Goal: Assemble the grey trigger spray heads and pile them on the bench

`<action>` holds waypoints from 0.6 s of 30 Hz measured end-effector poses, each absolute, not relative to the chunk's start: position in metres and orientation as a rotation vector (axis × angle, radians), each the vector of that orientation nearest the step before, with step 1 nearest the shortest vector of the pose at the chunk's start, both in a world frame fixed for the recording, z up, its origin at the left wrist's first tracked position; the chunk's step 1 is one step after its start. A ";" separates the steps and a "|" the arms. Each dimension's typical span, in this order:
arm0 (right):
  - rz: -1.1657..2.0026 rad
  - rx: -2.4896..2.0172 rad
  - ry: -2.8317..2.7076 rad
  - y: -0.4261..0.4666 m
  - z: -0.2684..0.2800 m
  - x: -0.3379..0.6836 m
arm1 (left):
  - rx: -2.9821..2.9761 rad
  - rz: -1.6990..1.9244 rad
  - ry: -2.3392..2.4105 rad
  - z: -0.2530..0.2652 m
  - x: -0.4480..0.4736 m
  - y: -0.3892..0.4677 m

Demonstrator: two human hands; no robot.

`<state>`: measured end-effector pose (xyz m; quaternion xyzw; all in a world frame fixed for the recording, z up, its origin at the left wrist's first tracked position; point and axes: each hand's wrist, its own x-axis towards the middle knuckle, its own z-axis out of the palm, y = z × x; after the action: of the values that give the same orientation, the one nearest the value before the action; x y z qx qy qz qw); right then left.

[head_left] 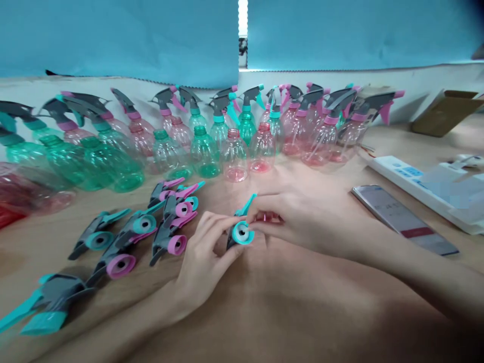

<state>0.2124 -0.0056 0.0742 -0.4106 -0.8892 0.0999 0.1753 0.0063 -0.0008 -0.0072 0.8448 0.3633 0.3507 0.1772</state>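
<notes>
My left hand (206,257) grips a grey and turquoise spray bottle trigger head (237,241) low over the table, its round collar facing me. At that collar, my right hand (278,214) has its fingers pinched together; something small and pink shows between them, too small to name. To the left of my left hand lie several loose trigger heads (176,245), grey with pink or turquoise collars, their openings turned towards me. Behind the hands stand uncapped bottles, among them a clear pinkish bottle (235,156) and a green bottle (205,154).
A back row of bottles with sprayers fitted, such as a pink one (321,138), lines the wall. On the right are a phone (404,219), a white power strip (419,186) and a brown cardboard box (442,116). Green bottles (113,164) lie tilted at the left.
</notes>
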 end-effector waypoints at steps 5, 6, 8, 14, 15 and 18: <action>0.316 -1.153 -2.543 -0.009 0.066 0.206 | 2.392 1.073 1.014 -0.007 0.007 -0.002; 0.332 -1.142 -2.528 -0.010 0.063 0.206 | 2.392 1.091 1.000 -0.007 0.007 -0.002; 0.396 -1.137 -2.506 -0.012 0.059 0.206 | 2.386 1.114 0.981 -0.007 0.007 -0.002; 0.548 -1.251 -2.416 -0.017 0.051 0.198 | 2.327 1.127 1.063 -0.009 0.007 0.000; 0.577 -1.263 -2.398 -0.016 0.050 0.197 | 2.315 1.128 1.078 -0.009 0.007 0.000; 0.706 -1.244 -2.323 -0.012 0.048 0.194 | 2.275 1.149 1.113 -0.010 0.006 0.000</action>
<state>0.1941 -0.0115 0.0480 -0.4461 -0.8335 0.2533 0.2053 0.0065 -0.0001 -0.0100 0.8048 0.3938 0.4064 0.1791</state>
